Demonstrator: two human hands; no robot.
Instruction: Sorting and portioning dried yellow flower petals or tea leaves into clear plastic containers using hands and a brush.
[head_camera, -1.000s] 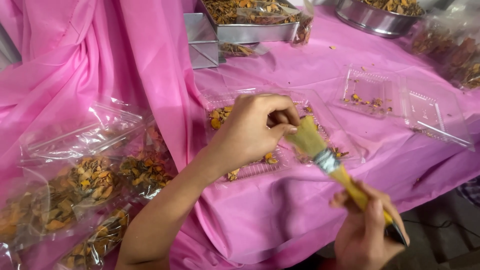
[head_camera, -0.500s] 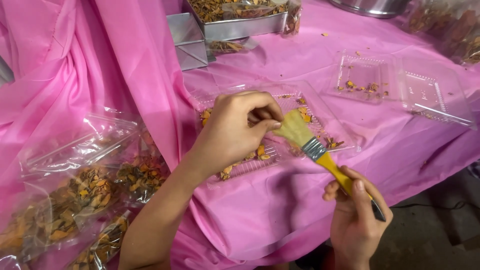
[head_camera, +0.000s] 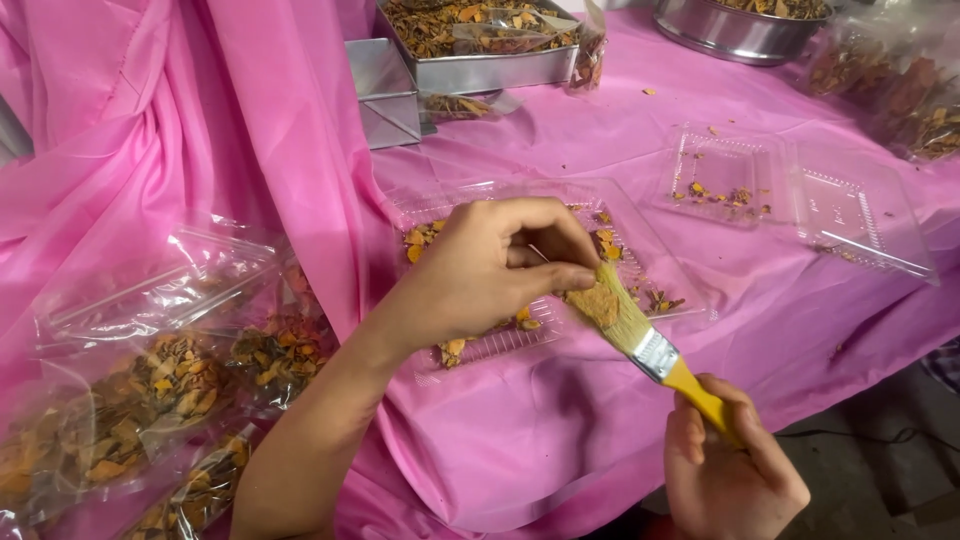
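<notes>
Brushing a dried orange piece (head_camera: 597, 300) over an open clear tray (head_camera: 690, 300) on the pink tabletop (head_camera: 620, 130).
Left hand (head_camera: 490, 270) fingers pinched on the piece; right hand (head_camera: 730, 470) fingers wrapped around the yellow brush (head_camera: 650, 350); more pieces lying unbrushed in the tray.

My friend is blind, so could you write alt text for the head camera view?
A left hand pinches a small orange piece against the bristles of a yellow-handled paintbrush held by the right hand. Below them a clear plastic tray of dried petals sits on a pink tablecloth.
</notes>
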